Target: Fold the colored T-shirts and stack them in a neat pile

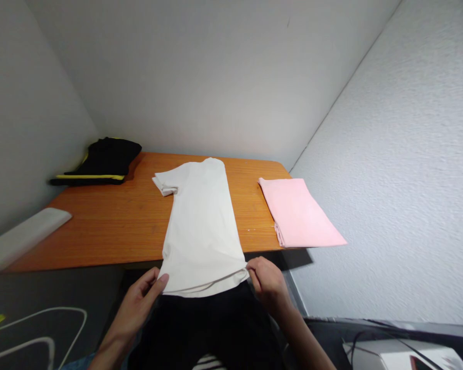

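Note:
A white T-shirt (202, 221), folded in half lengthwise, lies on the wooden table with its sleeves pointing left and its collar toward the wall. Its hem hangs past the table's front edge, over my lap. My left hand (142, 290) pinches the hem's left corner between thumb and fingers. At the right corner, my right hand (268, 280) grips the hem with curled fingers. The layers of the hem are slightly apart between the two hands.
On the table (111, 221), a folded pink cloth (299, 213) lies at the right edge. Folded black-and-yellow clothing (108, 159) sits back left. A long white object (31, 236) rests at the left edge. White cables (71, 309) and a white box (401, 354) are lower down. Walls enclose the table.

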